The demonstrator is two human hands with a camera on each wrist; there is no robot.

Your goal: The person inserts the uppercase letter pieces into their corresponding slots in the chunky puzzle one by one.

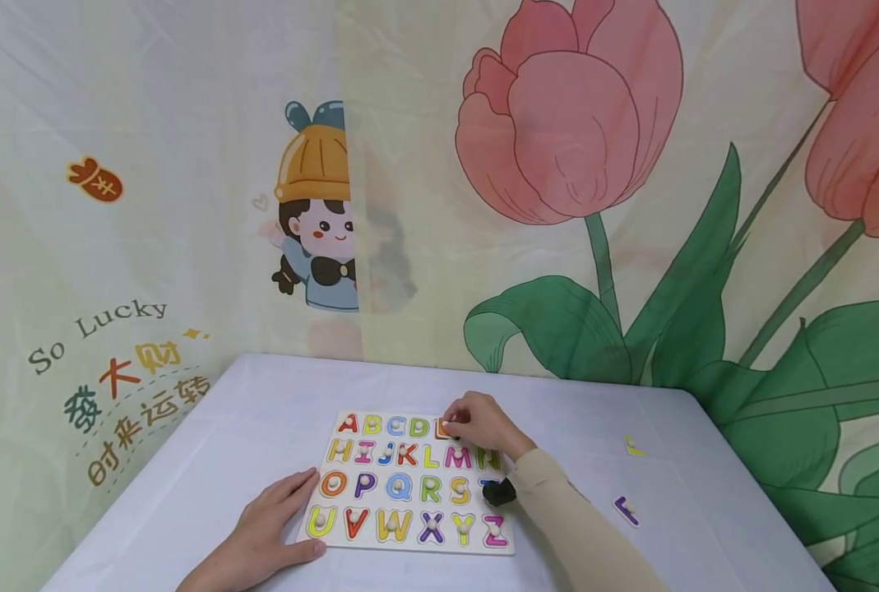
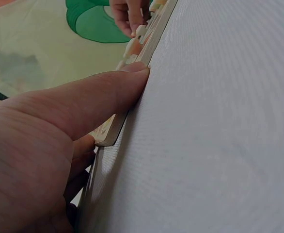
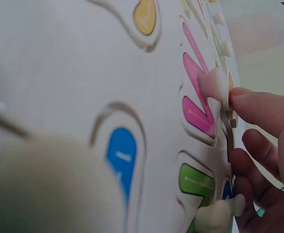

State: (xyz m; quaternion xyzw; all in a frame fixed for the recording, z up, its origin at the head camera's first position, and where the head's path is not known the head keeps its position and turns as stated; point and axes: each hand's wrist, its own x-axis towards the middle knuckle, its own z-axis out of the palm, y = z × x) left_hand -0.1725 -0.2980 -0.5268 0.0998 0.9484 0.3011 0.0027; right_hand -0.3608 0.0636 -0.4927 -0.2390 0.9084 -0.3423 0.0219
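Observation:
A white wooden alphabet puzzle board [image 1: 409,538] lies on the table, with knobbed letter pieces in most of its slots. My right hand [image 1: 481,423] pinches an orange letter piece [image 1: 441,429] at the slot after D, in the top row. Its fingertips hide part of that piece. In the right wrist view, thumb and fingers are by the board's far edge, beyond the pink N-like letter [image 3: 198,92]. My left hand [image 1: 261,526] rests at the lower-left corner, thumb on the front edge and straight fingers along the left side. The left thumb [image 2: 108,92] touches the board's edge.
Right of the board, a yellow L-shaped piece [image 1: 635,446] and a purple F piece [image 1: 626,511] lie on the white tablecloth [image 1: 276,411]. A black device [image 1: 498,493] at the right wrist covers part of the third row. A printed curtain [image 1: 409,164] hangs behind the table.

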